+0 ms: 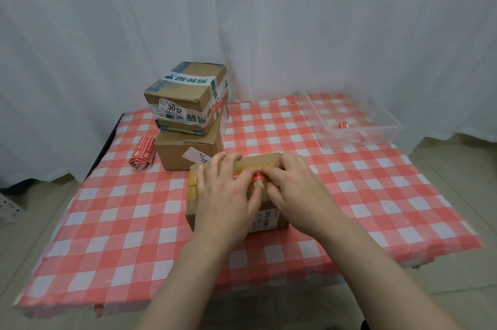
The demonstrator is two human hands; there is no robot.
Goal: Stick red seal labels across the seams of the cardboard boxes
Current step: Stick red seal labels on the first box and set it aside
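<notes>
A brown cardboard box (pixel 192 210) wrapped in yellowish tape lies at the middle of the checked table. A red seal label (pixel 250 176) runs across its top seam. My left hand (pixel 228 190) lies flat on the box top, fingers spread, pressing the label's left part. My right hand (pixel 293 184) presses the label's right end with its fingertips. Most of the box top is hidden under both hands. A roll of red seal labels (pixel 142 153) lies to the left of the stacked boxes.
Two cardboard boxes are stacked behind: a small taped one marked 3012 (pixel 185 98) on a larger one (pixel 188 152). A clear plastic tray (pixel 349 120) with red scraps sits at the back right. The red-and-white checked cloth (pixel 134 222) covers the table; white curtains hang behind.
</notes>
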